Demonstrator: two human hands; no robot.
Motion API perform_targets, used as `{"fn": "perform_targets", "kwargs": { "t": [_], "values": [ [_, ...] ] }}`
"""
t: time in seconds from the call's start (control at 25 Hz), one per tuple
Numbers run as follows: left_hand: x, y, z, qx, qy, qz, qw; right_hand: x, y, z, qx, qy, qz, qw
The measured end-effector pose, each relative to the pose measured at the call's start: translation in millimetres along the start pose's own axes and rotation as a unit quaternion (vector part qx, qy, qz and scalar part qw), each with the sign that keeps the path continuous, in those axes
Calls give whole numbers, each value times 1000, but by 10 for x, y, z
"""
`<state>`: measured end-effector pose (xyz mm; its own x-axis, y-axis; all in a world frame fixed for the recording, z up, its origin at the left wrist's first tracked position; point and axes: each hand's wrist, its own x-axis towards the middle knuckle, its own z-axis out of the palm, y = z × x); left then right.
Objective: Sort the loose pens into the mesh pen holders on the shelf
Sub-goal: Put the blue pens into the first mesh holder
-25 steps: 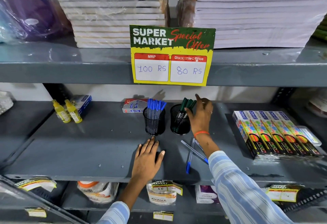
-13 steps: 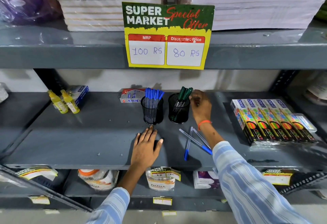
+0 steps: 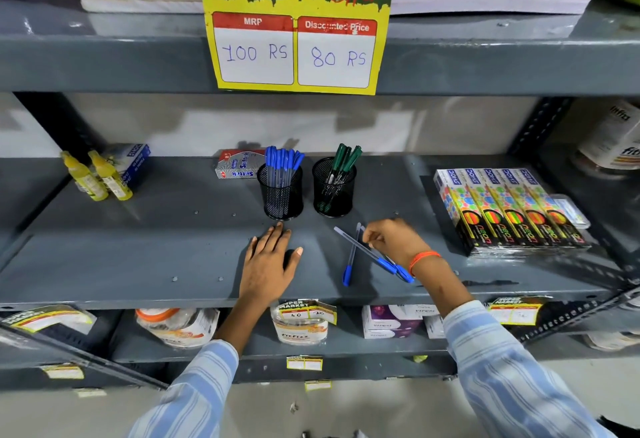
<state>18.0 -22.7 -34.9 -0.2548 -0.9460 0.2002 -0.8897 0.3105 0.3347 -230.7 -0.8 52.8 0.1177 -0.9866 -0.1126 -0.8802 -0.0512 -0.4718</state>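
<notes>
Right hand (image 3: 391,242) has dropped from the green-pen holder (image 3: 333,188) to the loose blue pens (image 3: 367,254).
Its fingers curl onto those pens, which lie crossed on the shelf (image 3: 138,250) in front of that holder; left hand (image 3: 270,261) stays flat, fingers spread, before the blue-pen holder (image 3: 281,191).
</notes>
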Motion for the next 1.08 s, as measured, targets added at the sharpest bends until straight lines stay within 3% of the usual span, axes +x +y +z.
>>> {"fn": "perform_targets", "kwargs": {
  "t": [0.12,0.24,0.36,0.52,0.64,0.76,1.08],
  "values": [
    [-8,8,-9,-1,-1,0,1000,5,77,16,-88,-29,-96,991],
    [-7,10,-16,-1,-5,0,1000,41,95,41,-67,-77,-57,993],
    [-4,18,-23,-1,-10,1,1000,63,47,43,-20,-53,-34,998],
    [-10,18,-33,0,-12,0,1000,19,39,13,-58,-32,-116,991],
    [2,11,-39,-1,-19,2,1000,33,-6,-37,-91,52,-245,964],
    [34,-26,-69,9,-32,7,999,157,-165,-127,-22,127,-263,956],
    [25,-293,-192,33,-21,-34,999,599,-779,-80,181,278,-165,929]
  ]
}}
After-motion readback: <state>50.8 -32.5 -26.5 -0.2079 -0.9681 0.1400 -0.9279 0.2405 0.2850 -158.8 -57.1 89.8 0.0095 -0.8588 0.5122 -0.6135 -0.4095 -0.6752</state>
